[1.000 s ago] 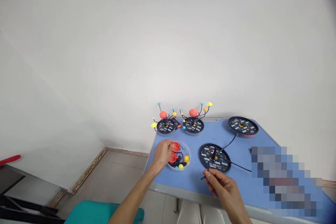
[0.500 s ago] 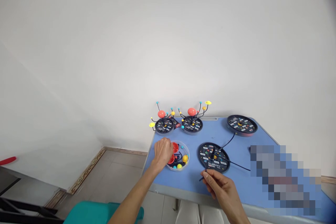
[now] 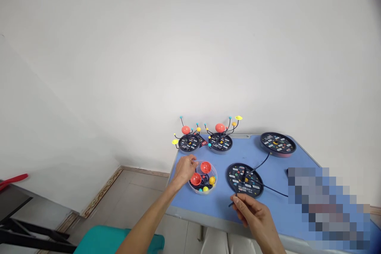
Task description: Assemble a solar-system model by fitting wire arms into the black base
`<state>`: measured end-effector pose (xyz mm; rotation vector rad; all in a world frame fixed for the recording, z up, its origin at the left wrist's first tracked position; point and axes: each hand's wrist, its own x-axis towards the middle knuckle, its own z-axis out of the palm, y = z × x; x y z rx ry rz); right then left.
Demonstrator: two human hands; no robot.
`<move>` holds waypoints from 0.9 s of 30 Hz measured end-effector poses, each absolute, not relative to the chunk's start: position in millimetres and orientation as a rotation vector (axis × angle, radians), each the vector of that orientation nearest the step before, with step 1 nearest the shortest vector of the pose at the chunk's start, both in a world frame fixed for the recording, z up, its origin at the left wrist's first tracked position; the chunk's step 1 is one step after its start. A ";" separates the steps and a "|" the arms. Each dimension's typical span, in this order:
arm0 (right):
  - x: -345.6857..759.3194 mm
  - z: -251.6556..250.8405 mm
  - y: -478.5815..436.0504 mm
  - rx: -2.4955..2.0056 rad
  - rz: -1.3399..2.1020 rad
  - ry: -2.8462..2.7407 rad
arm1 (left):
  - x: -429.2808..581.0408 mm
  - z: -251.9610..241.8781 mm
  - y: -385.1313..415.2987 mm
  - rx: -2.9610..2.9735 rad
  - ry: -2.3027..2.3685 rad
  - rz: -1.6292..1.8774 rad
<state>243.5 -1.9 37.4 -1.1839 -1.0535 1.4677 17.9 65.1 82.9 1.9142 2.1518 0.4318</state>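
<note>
The left hand (image 3: 184, 168) is hovering just beside a clear round tray (image 3: 198, 191), its fingers drawn together, though I cannot tell whether they are gripping anything. The tray is holding red half-spheres (image 3: 195, 179) and a yellow ball (image 3: 211, 180). Two finished planet models (image 3: 186, 129) are standing behind it on the blue table (image 3: 214, 206). The right hand (image 3: 251, 212) is pinching a thin black rod (image 3: 231, 204) just in front of a black disc base (image 3: 238, 172), which is bearing more rods.
</note>
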 end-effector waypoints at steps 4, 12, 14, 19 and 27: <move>240.4 34.2 -2.1 -1.163 1.471 -1.079 | 17.9 88.6 43.8 2.004 2.151 0.257; 241.2 29.7 -7.2 -1.138 1.479 -1.097 | 23.1 99.3 37.1 2.166 2.067 -0.002; 242.8 36.3 -8.5 -1.150 1.477 -1.087 | 20.2 105.8 43.0 2.157 2.065 0.108; 239.3 42.8 -6.0 -1.191 1.511 -1.039 | 18.8 108.8 55.9 2.185 1.915 0.222; 231.5 37.7 3.5 -1.239 1.531 -1.026 | 12.1 81.3 56.8 2.251 1.610 0.312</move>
